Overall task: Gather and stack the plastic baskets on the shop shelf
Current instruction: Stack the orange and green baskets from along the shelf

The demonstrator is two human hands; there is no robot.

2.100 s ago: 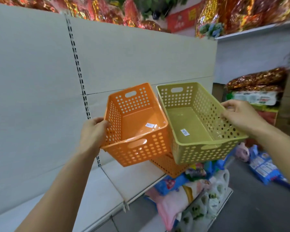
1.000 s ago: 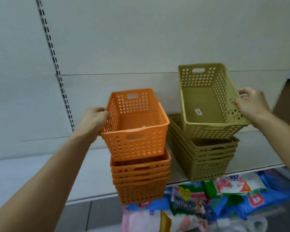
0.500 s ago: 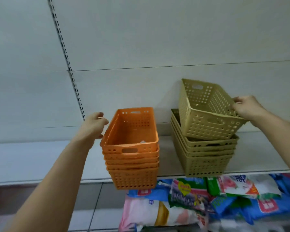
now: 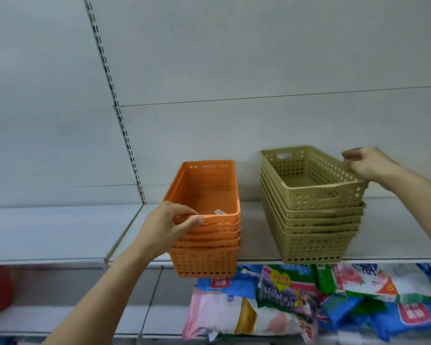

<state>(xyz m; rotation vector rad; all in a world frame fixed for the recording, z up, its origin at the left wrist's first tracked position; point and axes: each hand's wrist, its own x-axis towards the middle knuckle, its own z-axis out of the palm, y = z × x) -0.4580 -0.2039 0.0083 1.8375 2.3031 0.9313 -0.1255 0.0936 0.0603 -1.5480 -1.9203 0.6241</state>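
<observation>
Two stacks of plastic baskets were set side by side on the white shop shelf (image 4: 60, 230), apart from each other, with their near ends overhanging the shelf's front edge. The orange stack (image 4: 204, 245) stood on the left and the olive stack (image 4: 314, 227) on the right, each sorted by colour so that like shapes could nest.

The left hand (image 4: 167, 227) was closed on the near left corner of the top orange basket (image 4: 209, 195), the thumb laid along the rim and the fingers wrapped down the outside of the layers below. That basket was seated level and deep in its stack, so the grip was judged to be for steadying or squaring the pile, not for carrying.

The right hand (image 4: 366, 165) was pinched on the right rim of the top olive basket (image 4: 311, 178), fingers together over the edge. This basket was seen to sit higher than those under it, and slightly askew, so it was judged not yet pressed fully home; the hold on the rim would allow it to be guided down.

Below the shelf, bagged goods (image 4: 309, 300) were heaped on a lower level, well clear of the hands. The overhang was judged a small risk: a hard push at the front could tip a stack forward.
</observation>
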